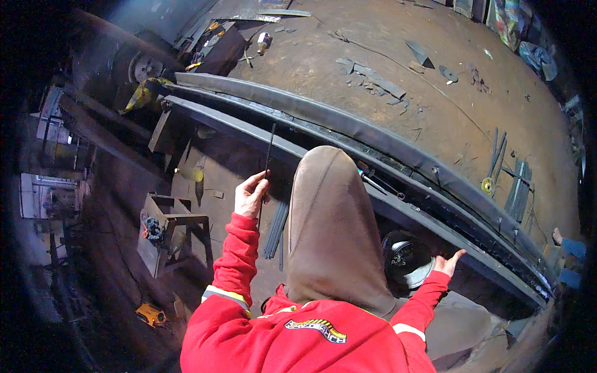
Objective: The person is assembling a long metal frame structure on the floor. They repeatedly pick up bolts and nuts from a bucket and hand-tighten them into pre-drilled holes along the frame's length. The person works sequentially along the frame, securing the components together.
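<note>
My left hand (pixel 252 194) is closed around a thin dark rod (pixel 270 149), which sticks out both above and below the fingers. The rod's upper end shows in front of a long metal beam (pixel 239 127). To the right, my right hand (pixel 446 263) is open with its thumb spread, close to the beam's near side. A round dark container with a pale rim (pixel 410 261) is beside that hand, partly hidden by my leg. On the beam by my knee lies a slim metal tool with a blue part (pixel 373 183); its kind is unclear.
A small metal stand (pixel 177 227) is at the left, with a yellow tape measure (pixel 150 314) on the floor below it. Bundled dark bars (pixel 518 193) and scrap pieces (pixel 376 81) lie beyond the beams. Another person's foot (pixel 557 236) shows at the far right.
</note>
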### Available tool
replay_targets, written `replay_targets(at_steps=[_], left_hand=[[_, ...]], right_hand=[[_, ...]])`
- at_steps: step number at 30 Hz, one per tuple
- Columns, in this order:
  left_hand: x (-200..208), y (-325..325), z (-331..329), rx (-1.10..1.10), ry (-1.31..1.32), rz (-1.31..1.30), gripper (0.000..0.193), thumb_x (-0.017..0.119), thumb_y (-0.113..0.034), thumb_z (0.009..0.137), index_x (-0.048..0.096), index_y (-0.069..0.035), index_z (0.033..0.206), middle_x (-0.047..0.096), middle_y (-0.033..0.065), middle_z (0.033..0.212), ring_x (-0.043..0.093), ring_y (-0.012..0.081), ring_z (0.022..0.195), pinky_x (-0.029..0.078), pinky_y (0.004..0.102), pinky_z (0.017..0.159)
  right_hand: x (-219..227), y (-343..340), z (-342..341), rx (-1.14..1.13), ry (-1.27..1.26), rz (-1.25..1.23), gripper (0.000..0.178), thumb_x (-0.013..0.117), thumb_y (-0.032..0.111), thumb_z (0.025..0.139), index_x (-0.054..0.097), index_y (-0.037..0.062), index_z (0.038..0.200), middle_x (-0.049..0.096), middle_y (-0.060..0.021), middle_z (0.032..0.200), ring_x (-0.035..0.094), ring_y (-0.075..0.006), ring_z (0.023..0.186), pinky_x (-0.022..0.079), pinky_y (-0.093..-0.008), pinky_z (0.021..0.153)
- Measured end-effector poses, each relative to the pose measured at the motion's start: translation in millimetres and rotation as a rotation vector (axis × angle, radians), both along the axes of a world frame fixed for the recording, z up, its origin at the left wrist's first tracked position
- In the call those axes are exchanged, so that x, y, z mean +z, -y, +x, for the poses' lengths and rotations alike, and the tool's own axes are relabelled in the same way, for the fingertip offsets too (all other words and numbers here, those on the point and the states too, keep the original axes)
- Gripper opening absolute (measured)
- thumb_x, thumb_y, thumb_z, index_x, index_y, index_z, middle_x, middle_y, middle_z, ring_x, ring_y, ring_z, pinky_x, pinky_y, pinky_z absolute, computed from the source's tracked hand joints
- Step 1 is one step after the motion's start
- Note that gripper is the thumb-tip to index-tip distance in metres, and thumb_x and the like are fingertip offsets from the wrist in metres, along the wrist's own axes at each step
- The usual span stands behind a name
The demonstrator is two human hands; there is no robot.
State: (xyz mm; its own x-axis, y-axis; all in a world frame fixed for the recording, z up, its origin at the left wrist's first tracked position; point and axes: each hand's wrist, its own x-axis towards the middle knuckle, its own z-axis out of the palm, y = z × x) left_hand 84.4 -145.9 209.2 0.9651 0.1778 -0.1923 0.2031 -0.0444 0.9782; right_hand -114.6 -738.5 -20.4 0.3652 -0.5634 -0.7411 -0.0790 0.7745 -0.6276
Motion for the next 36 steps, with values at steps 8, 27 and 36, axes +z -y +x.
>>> replay_targets(at_steps=[8, 27, 36], left_hand=[[50.1, 36.6, 17.9, 0.015, 0.001, 0.162, 0.024, 0.060, -0.017, 0.092, 0.065, 0.000, 0.108, 0.065, 0.0035, 0.079, 0.056, 0.0089, 0.061, 0.046, 0.0244, 0.055], [164.1, 101.8, 91.6, -0.427, 0.517, 0.578, 0.020, 0.050, -0.003, 0.095, 0.061, 0.002, 0.111, 0.055, 0.0021, 0.079, 0.047, 0.0062, 0.063, 0.038, 0.0201, 0.053], [129.6, 265.5, 108.9, -1.004, 0.678, 0.808, 0.015, 0.059, -0.002, 0.084, 0.063, 0.003, 0.096, 0.061, 0.0169, 0.079, 0.060, 0.0287, 0.068, 0.047, 0.0322, 0.065]], right_hand=[[69.8, -37.5, 32.5, -0.091, 0.021, -0.042, 0.096, 0.060, 0.073, 0.072, 0.034, 0.0167, 0.145, 0.035, 0.0010, 0.149, 0.030, -0.0230, 0.135, 0.022, -0.0476, 0.111], [175.2, -58.7, 107.0, -0.351, -0.576, -0.132, 0.113, 0.088, 0.058, 0.049, 0.041, -0.0101, 0.125, 0.056, -0.0205, 0.121, 0.060, -0.0264, 0.096, 0.052, -0.0379, 0.075], [228.4, -65.4, 141.6, -0.343, -1.049, -0.088, 0.127, 0.091, 0.055, 0.042, 0.031, -0.0096, 0.134, 0.046, -0.0262, 0.134, 0.049, -0.0326, 0.122, 0.036, -0.0442, 0.105]])
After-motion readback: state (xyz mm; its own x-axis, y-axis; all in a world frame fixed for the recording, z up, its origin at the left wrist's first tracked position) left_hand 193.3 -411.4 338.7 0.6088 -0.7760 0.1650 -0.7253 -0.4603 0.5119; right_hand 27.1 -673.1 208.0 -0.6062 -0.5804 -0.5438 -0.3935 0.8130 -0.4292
